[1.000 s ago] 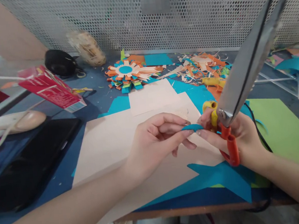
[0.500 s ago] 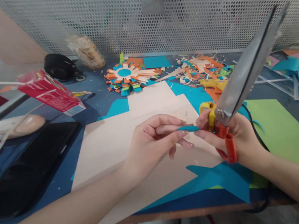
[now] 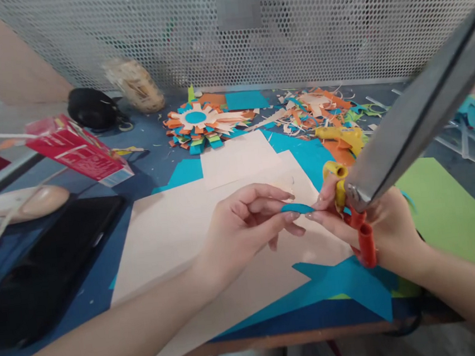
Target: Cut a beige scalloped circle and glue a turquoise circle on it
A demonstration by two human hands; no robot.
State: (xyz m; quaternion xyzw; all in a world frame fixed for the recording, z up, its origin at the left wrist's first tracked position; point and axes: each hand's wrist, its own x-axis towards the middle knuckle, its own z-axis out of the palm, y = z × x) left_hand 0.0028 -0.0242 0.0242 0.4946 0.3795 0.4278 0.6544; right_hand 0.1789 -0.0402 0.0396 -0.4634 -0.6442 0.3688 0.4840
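Note:
My left hand [image 3: 242,228] pinches one end of a small blue paper strip [image 3: 297,208] between thumb and forefinger. My right hand [image 3: 383,228] grips large scissors [image 3: 416,116] with orange and yellow handles, blades closed and pointing up to the right, while its fingertips pinch the other end of the strip. Both hands hover over cream paper sheets [image 3: 192,232] on the blue table.
A paper flower [image 3: 198,123] of orange, blue and cream strips lies at the back, with paper scraps [image 3: 323,108] beside it. Green paper [image 3: 451,213] lies right, a blue cut piece [image 3: 349,287] in front. A red carton [image 3: 79,151], black tablet [image 3: 47,258] and black object [image 3: 92,108] sit left.
The scissors' blades have tilted lower and further right. The hands keep holding the blue strip, shifted only slightly.

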